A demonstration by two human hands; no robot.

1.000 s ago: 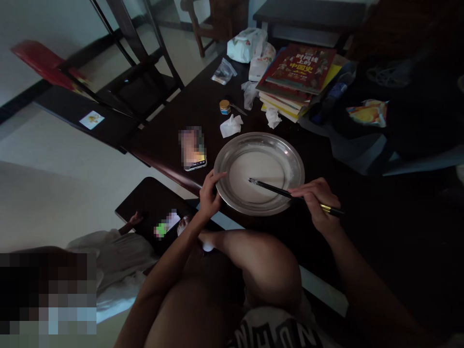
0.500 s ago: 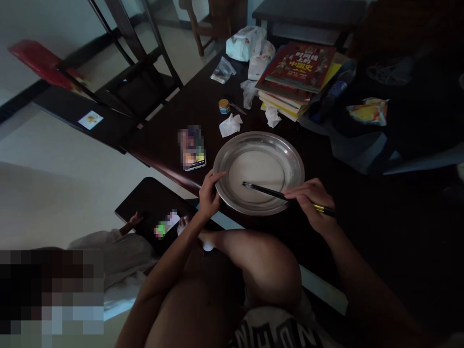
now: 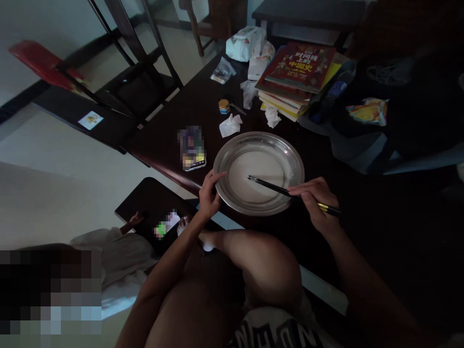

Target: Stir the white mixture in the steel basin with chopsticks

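"Chopsticks (image 3: 268, 184), black with a gold band, are pinched in your right hand (image 3: 321, 205), fingers closed round them; they slant over the shallow steel basin (image 3: 295, 166). Whether the tips touch the whitish contents (image 3: 246, 164), you can't be told from this angle."

"Your left hand (image 3: 209, 195) is half curled, holding the basin's near-left rim. Mind that: the basin sits right by the edge of the dark table (image 3: 163, 125), so a hard press on that rim could tip it toward your legs."

"And a quick flick could splash the phone (image 3: 192, 147) just beyond your left hand, if the contents are runny."

"Any writing for you? The red book (image 3: 300, 63) on the stack reads 时间线上的中国史. The gold-lidded jar (image 3: 224, 107) has a blue-and-white label too small to read."

"Your own printed clothing (image 3: 279, 328) shows big letters, an N and an H among them, cropped below. No brand name you could rely on."
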